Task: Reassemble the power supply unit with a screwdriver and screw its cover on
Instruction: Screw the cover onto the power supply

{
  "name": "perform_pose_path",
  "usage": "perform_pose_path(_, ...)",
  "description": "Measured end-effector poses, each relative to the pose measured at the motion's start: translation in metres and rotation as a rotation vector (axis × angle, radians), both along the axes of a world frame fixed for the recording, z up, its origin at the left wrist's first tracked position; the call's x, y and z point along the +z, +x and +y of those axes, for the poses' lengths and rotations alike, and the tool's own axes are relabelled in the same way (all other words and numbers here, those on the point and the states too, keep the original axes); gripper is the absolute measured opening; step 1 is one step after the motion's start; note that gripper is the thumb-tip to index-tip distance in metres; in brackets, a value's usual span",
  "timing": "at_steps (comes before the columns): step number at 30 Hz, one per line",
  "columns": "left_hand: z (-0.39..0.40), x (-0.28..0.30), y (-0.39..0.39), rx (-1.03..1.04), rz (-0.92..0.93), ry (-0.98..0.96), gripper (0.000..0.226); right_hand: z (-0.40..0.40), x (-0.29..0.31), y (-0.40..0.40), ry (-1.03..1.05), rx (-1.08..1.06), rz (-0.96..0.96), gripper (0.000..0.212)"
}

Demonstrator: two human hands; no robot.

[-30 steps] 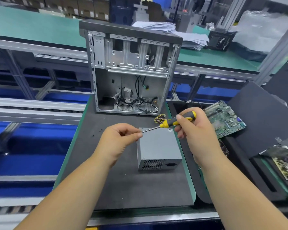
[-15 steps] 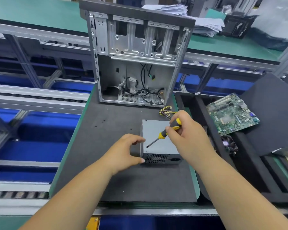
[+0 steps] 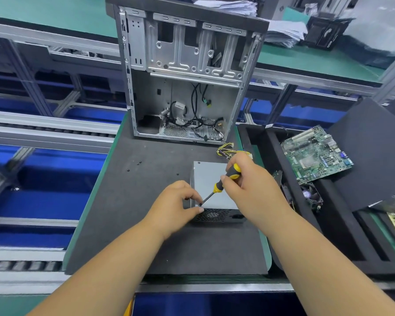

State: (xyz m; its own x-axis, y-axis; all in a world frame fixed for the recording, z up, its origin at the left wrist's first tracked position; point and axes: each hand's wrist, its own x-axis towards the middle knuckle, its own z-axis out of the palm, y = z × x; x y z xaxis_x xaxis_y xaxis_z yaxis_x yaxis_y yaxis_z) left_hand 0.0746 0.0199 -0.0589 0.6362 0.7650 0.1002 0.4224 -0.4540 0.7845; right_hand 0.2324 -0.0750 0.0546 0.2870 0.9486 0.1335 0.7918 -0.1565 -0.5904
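Note:
The grey power supply unit [image 3: 211, 179] lies flat on the black foam mat [image 3: 151, 183], its vent grille facing me and yellow-black cables [image 3: 226, 150] trailing from its far end. My right hand [image 3: 246, 185] grips the yellow-and-black screwdriver [image 3: 224, 181], whose tip meets the cover's near-left corner. My left hand [image 3: 176, 208] holds that corner of the unit, fingers curled at the tip and thumb against the grille face. A screw under the tip cannot be made out.
An open computer case [image 3: 183, 71] stands upright behind the unit. Small black screws [image 3: 138, 164] lie scattered on the mat at left. A black foam tray [image 3: 328, 224] at right holds a green motherboard [image 3: 315, 153] and a small fan [image 3: 310, 195]. Conveyor rails run at left.
Both hands have come down onto the unit. The screwdriver swung from nearly level to steep, its tip now at the cover's near-left corner, and my left hand closed in around that corner.

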Motion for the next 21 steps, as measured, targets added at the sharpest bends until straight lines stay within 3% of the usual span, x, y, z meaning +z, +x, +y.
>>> perform_pose_path(6, 0.000, -0.004, 0.002, 0.039, -0.054, -0.045, 0.010, 0.008, 0.019, -0.005, -0.122, 0.160, -0.061, 0.013)
perform_pose_path(8, 0.000, -0.005, 0.002, 0.040, -0.063, -0.050, 0.011, 0.016, 0.029, -0.006, -0.209, 0.136, -0.235, 0.016)
perform_pose_path(12, 0.000, -0.006, 0.000, 0.043, -0.081, -0.066, 0.012, 0.036, 0.032, -0.017, -0.339, -0.074, -0.685, 0.049)
perform_pose_path(14, 0.000, -0.007, 0.000, 0.043, -0.079, -0.066, 0.011, 0.040, 0.033, -0.019, -0.314, -0.064, -0.656, 0.046)
perform_pose_path(17, 0.001, -0.008, 0.001, 0.043, -0.079, -0.073, 0.010, 0.036, 0.047, -0.012, -0.342, 0.150, -0.270, 0.014)
perform_pose_path(18, 0.001, -0.009, 0.000, 0.043, -0.081, -0.079, 0.010, 0.036, 0.051, -0.011, -0.329, 0.209, -0.238, 0.010)
perform_pose_path(21, 0.001, -0.010, 0.000, 0.046, -0.084, -0.081, 0.011, 0.037, 0.044, -0.015, -0.278, 0.166, -0.538, 0.023)
